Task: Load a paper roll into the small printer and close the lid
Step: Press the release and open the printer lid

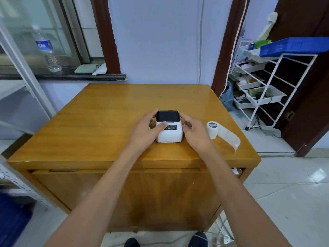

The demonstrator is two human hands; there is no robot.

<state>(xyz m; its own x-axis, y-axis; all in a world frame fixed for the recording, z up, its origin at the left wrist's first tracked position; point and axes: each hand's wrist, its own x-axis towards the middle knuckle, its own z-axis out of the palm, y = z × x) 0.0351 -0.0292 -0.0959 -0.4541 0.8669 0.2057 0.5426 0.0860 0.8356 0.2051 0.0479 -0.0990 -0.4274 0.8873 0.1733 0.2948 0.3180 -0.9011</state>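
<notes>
hands on the printer, roll waiting to the right

the left hand (147,128) rests against the left flank of the small printer (169,126), fingers spread along its side and the thumb laid over the white front face near the buttons; it steadies the printer, not lifting it. the right hand (195,130) hovers just beside the printer's right flank, fingers loosely curled and holding nothing; whether it touches the casing cannot be told.

the printer is a compact rounded block, glossy white plastic below, a dark matte lid (167,115) on top, and that lid looks shut.

the paper roll (212,130) lies on the table (106,122) to the right of the right hand, near it, so that hand is the nearer one. the roll is on its side, its axis running roughly away from the person, a grey core facing up and a loose tail (229,138) of thin white paper curling off toward the table's right edge. the tabletop is smooth varnished wood.
</notes>
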